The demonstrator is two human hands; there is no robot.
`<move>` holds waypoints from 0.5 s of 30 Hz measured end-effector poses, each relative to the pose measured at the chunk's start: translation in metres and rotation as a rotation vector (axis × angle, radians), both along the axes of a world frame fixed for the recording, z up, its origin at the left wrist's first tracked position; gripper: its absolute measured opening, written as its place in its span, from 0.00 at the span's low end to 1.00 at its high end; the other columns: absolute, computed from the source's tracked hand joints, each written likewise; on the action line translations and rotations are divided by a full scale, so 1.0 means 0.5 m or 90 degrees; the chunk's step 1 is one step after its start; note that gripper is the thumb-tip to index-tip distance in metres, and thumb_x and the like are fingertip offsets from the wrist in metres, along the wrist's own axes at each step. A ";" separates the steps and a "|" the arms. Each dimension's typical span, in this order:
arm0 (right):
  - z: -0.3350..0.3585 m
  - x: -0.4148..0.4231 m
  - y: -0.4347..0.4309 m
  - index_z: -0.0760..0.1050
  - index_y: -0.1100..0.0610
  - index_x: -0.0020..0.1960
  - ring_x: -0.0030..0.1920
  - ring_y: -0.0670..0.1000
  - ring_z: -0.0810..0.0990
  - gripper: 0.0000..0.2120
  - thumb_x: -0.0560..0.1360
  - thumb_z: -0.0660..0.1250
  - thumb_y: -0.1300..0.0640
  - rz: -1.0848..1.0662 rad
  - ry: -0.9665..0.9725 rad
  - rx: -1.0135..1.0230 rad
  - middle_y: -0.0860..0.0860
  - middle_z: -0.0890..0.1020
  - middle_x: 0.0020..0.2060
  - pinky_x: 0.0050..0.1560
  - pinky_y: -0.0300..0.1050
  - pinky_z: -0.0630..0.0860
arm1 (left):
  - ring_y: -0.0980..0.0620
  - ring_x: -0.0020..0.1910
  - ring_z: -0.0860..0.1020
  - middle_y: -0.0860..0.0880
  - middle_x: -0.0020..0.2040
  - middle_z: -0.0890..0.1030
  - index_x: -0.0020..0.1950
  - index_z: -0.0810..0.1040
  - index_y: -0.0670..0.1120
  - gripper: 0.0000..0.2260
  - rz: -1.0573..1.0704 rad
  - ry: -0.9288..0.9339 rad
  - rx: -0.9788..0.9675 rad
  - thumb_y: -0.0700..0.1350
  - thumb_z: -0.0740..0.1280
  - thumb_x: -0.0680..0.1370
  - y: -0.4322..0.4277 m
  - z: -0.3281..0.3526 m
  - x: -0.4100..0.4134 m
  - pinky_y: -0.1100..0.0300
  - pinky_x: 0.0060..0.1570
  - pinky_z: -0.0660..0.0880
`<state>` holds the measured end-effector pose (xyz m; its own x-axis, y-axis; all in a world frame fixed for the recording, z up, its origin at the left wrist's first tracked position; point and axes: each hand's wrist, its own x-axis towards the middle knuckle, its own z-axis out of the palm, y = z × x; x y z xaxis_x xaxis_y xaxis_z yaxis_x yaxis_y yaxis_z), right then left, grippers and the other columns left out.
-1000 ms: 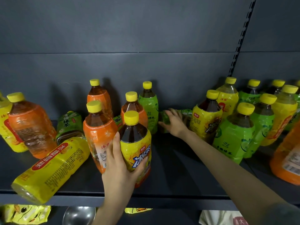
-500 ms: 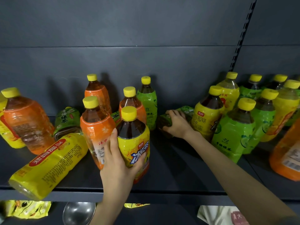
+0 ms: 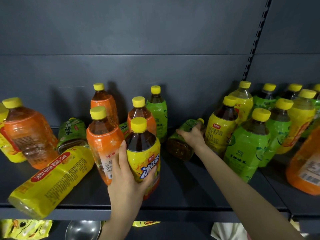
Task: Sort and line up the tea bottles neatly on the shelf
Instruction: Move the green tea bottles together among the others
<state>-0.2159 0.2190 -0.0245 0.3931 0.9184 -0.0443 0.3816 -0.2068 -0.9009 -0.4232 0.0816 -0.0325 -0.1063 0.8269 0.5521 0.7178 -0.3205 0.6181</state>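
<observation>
My left hand (image 3: 127, 179) grips an upright yellow-label iced tea bottle (image 3: 144, 153) with a yellow cap near the front middle of the dark shelf (image 3: 181, 196). My right hand (image 3: 192, 135) reaches to the back and holds a green-label bottle (image 3: 181, 141) lying on its side, cap pointing back right. Orange-label bottles (image 3: 103, 141) and one green bottle (image 3: 157, 111) stand behind my left hand. A mixed group of yellow and green bottles (image 3: 249, 146) stands at the right.
A yellow bottle (image 3: 50, 181) lies on its side over the shelf's front left edge. Another green bottle (image 3: 71, 134) lies behind it, next to an orange bottle (image 3: 29, 134). An orange bottle (image 3: 304, 163) stands far right. Below the shelf are a metal bowl (image 3: 83, 229) and yellow packets.
My right hand has closed on the lying green bottle and pulled it forward and left, away from the back wall. My left hand keeps its grip on the yellow bottle.
</observation>
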 end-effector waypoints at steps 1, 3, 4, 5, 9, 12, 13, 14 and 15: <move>0.000 0.002 0.003 0.40 0.60 0.77 0.74 0.60 0.55 0.52 0.70 0.74 0.49 0.000 0.016 -0.007 0.60 0.55 0.74 0.73 0.53 0.57 | 0.39 0.64 0.72 0.42 0.69 0.67 0.71 0.44 0.62 0.40 0.001 0.003 0.001 0.65 0.62 0.65 0.001 -0.001 0.000 0.43 0.39 0.78; 0.000 0.001 0.002 0.39 0.59 0.77 0.73 0.60 0.58 0.52 0.70 0.74 0.48 0.014 0.016 -0.024 0.59 0.57 0.74 0.73 0.53 0.58 | 0.39 0.64 0.72 0.42 0.69 0.67 0.72 0.45 0.61 0.41 0.004 0.005 0.001 0.65 0.63 0.65 0.003 -0.002 0.000 0.43 0.40 0.78; -0.002 0.000 0.001 0.40 0.58 0.77 0.73 0.60 0.59 0.52 0.70 0.74 0.47 0.021 0.011 -0.032 0.59 0.59 0.74 0.72 0.53 0.60 | 0.39 0.64 0.72 0.42 0.69 0.68 0.73 0.45 0.60 0.42 0.003 0.004 0.001 0.64 0.64 0.65 0.004 -0.003 -0.001 0.43 0.40 0.78; -0.003 0.001 0.001 0.42 0.58 0.77 0.72 0.60 0.60 0.52 0.70 0.73 0.46 0.025 0.000 -0.039 0.59 0.60 0.73 0.72 0.53 0.60 | 0.39 0.64 0.72 0.42 0.69 0.68 0.73 0.45 0.60 0.42 0.001 0.003 0.003 0.64 0.64 0.65 0.004 -0.004 -0.001 0.44 0.40 0.78; 0.008 0.012 -0.008 0.42 0.56 0.78 0.75 0.60 0.51 0.48 0.72 0.71 0.45 0.066 -0.086 -0.098 0.60 0.50 0.76 0.73 0.50 0.56 | 0.39 0.64 0.72 0.42 0.68 0.68 0.73 0.45 0.60 0.43 0.001 -0.004 0.006 0.62 0.66 0.65 0.002 -0.004 -0.002 0.44 0.39 0.77; 0.020 0.024 -0.016 0.44 0.54 0.78 0.76 0.57 0.48 0.46 0.72 0.71 0.47 0.114 -0.107 -0.133 0.59 0.49 0.76 0.72 0.47 0.55 | 0.39 0.63 0.73 0.42 0.68 0.68 0.73 0.45 0.60 0.43 -0.001 -0.005 0.005 0.63 0.66 0.65 0.002 -0.004 -0.001 0.45 0.39 0.77; 0.027 0.022 -0.016 0.45 0.55 0.78 0.75 0.57 0.51 0.45 0.73 0.70 0.47 0.131 -0.112 -0.145 0.59 0.52 0.75 0.71 0.47 0.58 | 0.38 0.63 0.73 0.42 0.68 0.68 0.73 0.46 0.59 0.42 -0.001 -0.004 0.006 0.63 0.65 0.65 0.003 -0.004 -0.002 0.45 0.39 0.77; 0.033 0.022 -0.013 0.45 0.55 0.78 0.75 0.58 0.53 0.45 0.73 0.70 0.47 0.139 -0.124 -0.163 0.59 0.53 0.75 0.70 0.47 0.59 | 0.38 0.63 0.72 0.41 0.68 0.68 0.73 0.46 0.59 0.42 -0.002 -0.004 0.006 0.64 0.64 0.65 0.004 -0.005 -0.002 0.45 0.39 0.78; 0.040 0.018 -0.009 0.43 0.56 0.78 0.75 0.58 0.52 0.46 0.73 0.70 0.46 0.142 -0.146 -0.184 0.60 0.51 0.75 0.71 0.48 0.58 | 0.39 0.63 0.72 0.41 0.68 0.68 0.73 0.46 0.59 0.42 -0.001 -0.003 0.006 0.64 0.64 0.65 0.005 -0.005 -0.002 0.45 0.39 0.78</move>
